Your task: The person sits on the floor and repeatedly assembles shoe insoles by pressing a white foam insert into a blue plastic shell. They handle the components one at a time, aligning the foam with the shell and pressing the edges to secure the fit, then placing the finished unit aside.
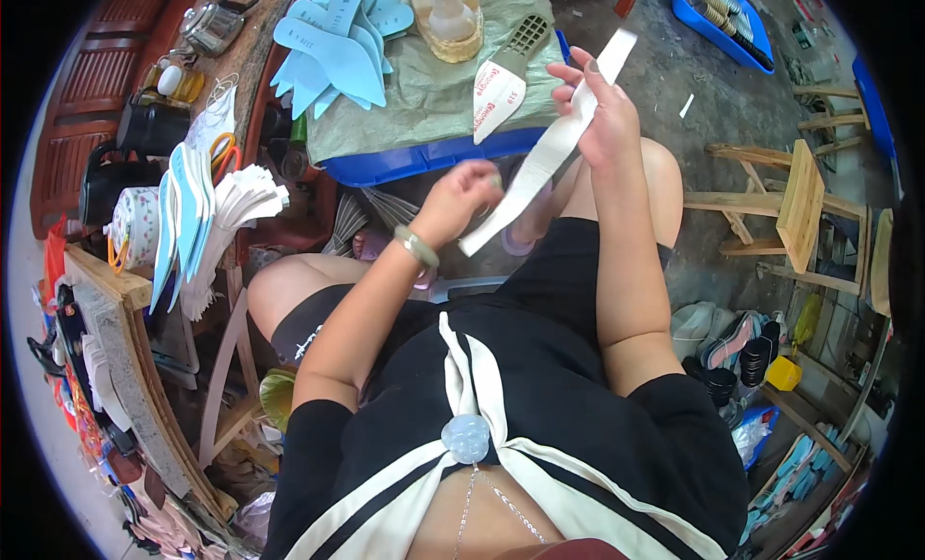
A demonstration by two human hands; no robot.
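Observation:
A long white strip [546, 156], with a wavy edge, slants over my lap, its upper end near the table. My right hand [607, 117] grips it in its upper half, thumb over the strip and some fingers raised. Close to the strip's lower end is my left hand [461, 199], with a pale bangle on its wrist. Its fingers are curled together and slightly blurred; what they hold, if anything, I cannot make out. Just beyond, on the covered table [414, 107], lies a sole-shaped piece [501, 93], white at one end with a grey-green grid heel.
Light-blue insole pieces [337, 45] are piled on the table beside a clear container [446, 21]. At left, blue pieces [188, 208], white strips [241, 199] and orange-handled scissors [225, 154] hang together. A blue tray [723, 26] is at far right, near a wooden stool [800, 204].

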